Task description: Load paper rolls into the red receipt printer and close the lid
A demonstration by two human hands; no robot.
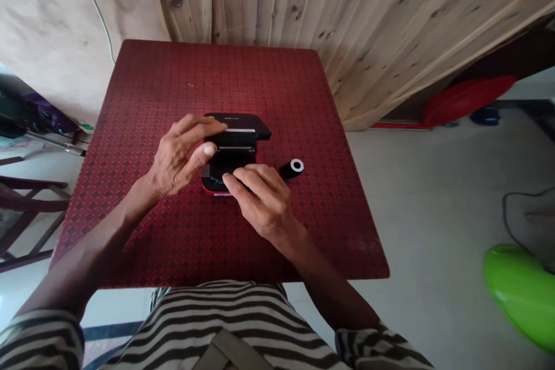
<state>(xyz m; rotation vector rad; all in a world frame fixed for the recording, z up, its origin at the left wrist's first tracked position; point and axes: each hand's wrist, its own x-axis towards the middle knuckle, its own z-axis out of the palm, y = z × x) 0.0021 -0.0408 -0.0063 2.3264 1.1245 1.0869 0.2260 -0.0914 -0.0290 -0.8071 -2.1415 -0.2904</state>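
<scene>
A small black device with a red lower edge, which looks like a portable label printer (236, 156), sits on the table with its lid (243, 122) raised and its inner compartment showing. At the left side of the raised lid is my left hand (180, 153), its fingertips against the lid and its thumb held apart. My right hand (262, 196) is over the front right of the compartment, fingers bent and close together. Whatever lies under those fingertips is hidden. Just right of the printer lies a black roll (290, 169) with a white ring-shaped core facing right.
A red patterned cloth covers the square table (260, 81). Beyond its far edge stands a wooden plank wall (277, 0). A dark wooden chair (32, 208) is at the left. On the floor at the right is a bright green rounded object (520, 295).
</scene>
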